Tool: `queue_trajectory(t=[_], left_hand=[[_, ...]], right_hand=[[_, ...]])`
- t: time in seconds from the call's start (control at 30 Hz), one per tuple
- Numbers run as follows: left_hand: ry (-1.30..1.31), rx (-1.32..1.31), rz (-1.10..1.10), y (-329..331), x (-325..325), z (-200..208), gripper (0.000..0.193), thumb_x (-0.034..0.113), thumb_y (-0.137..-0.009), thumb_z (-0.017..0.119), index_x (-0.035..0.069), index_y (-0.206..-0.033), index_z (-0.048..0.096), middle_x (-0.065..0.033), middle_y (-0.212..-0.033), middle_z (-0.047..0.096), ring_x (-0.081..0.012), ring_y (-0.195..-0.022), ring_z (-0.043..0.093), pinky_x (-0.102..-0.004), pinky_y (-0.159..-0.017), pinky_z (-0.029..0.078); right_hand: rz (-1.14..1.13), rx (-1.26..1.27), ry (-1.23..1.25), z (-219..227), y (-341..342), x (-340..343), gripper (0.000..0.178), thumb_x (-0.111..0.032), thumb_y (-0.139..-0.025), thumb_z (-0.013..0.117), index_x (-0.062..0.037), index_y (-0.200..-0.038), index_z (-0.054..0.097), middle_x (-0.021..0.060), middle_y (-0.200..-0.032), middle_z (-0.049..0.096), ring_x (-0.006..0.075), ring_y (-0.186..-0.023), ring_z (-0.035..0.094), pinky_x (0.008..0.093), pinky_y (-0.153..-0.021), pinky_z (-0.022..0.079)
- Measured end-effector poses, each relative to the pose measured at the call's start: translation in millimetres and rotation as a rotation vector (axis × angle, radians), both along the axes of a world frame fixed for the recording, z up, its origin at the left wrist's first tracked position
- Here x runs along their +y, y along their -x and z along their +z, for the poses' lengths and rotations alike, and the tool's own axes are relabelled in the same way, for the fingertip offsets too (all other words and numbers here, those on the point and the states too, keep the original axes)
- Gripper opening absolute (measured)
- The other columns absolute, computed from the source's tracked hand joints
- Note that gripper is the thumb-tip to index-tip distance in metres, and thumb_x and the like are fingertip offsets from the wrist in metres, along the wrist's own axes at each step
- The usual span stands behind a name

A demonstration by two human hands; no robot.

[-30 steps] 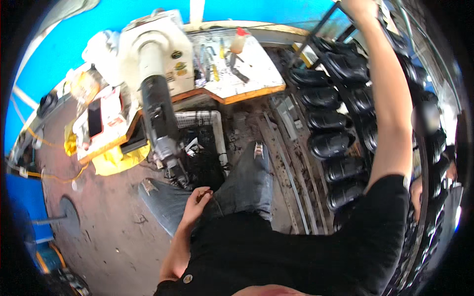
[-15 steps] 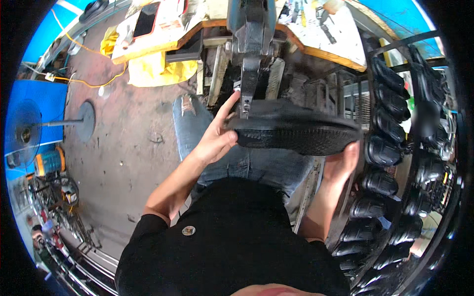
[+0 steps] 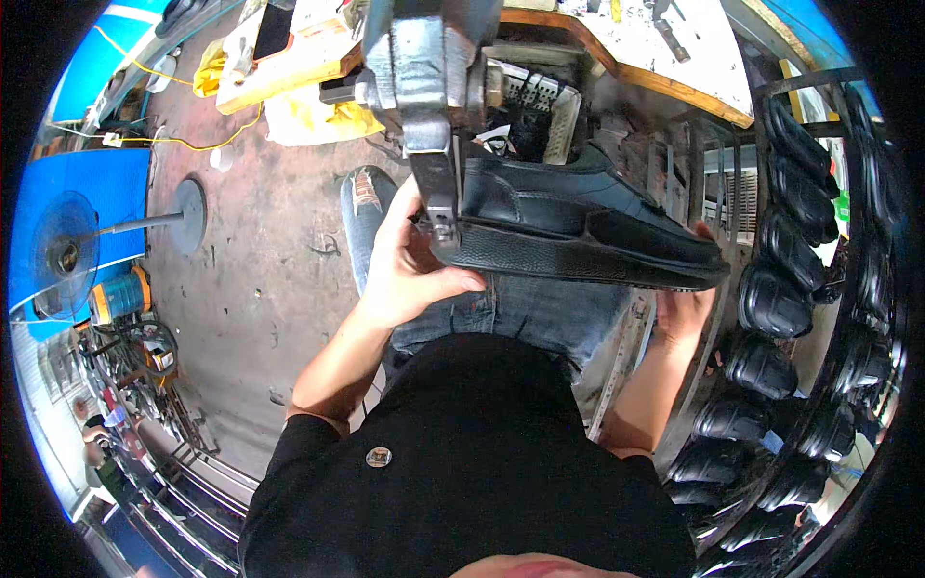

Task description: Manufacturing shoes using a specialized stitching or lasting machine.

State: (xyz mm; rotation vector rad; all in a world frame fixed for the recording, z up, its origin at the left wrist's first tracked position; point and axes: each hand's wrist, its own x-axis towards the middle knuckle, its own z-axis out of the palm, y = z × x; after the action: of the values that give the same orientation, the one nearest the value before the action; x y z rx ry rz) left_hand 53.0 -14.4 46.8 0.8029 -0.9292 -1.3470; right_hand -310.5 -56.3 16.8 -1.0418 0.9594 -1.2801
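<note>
A black shoe (image 3: 578, 217) is held sideways above my lap, its toe to the right and its sole edge facing me. My left hand (image 3: 403, 275) grips the heel end, thumb along the sole and fingers partly hidden behind. Under the toe, my right hand (image 3: 686, 306) supports the front; some of its fingers are hidden by the shoe. The narrow metal foot of a sewing machine arm (image 3: 438, 193) comes down at the heel, in front of the shoe's back edge. Whether it touches the shoe I cannot tell.
A rack (image 3: 742, 260) with several black shoes stands at my right. Ahead are a wood-edged worktable (image 3: 665, 87) and a white basket (image 3: 564, 125) holding dark items. At left stand a fan (image 3: 67, 252) and a yellow cloth (image 3: 323, 116).
The shoe has rolled so its upper side shows instead of the sole's bottom. My left index finger no longer points up along the machine. The view has shifted.
</note>
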Motion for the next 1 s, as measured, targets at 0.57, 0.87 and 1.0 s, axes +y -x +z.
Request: queue_trajectory(t=[0.57,0.87,1.0], left_hand=[[-0.096,0.03,0.299,-76.8,29.7,-18.8,0.124,0.036,-0.063,0.098,-0.002,-0.158,0.028,-0.0154,-0.161,0.036,-0.0265,-0.145,0.04,-0.0403,-0.12,0.031],[-0.082,-0.209,0.401,-107.3,45.9,-28.6,0.108,0.027,-0.073,0.092,0.001,-0.158,0.03,-0.0164,-0.163,0.032,-0.0285,-0.149,0.034,-0.0435,-0.121,0.029],[0.201,-0.821,0.511,-96.7,30.7,4.2,0.099,0.04,-0.075,0.088,0.003,-0.153,0.041,-0.0183,-0.16,0.037,-0.0354,-0.151,0.03,-0.0516,-0.123,0.022]], right_hand=[[0.187,0.027,-0.009,27.6,-107.5,-13.0,0.087,-0.013,-0.072,0.087,-0.001,-0.145,0.041,0.0168,-0.137,0.058,0.027,-0.127,0.057,0.0398,-0.11,0.043],[0.36,0.142,0.094,50.4,-151.4,-18.1,0.073,0.001,-0.077,0.082,-0.0022,-0.139,0.044,0.0183,-0.138,0.059,0.0279,-0.127,0.058,0.0397,-0.108,0.047],[0.356,0.309,0.135,55.4,-164.0,-17.7,0.069,0.001,-0.075,0.083,-0.0042,-0.135,0.049,0.0134,-0.133,0.064,0.024,-0.121,0.063,0.0372,-0.104,0.05]])
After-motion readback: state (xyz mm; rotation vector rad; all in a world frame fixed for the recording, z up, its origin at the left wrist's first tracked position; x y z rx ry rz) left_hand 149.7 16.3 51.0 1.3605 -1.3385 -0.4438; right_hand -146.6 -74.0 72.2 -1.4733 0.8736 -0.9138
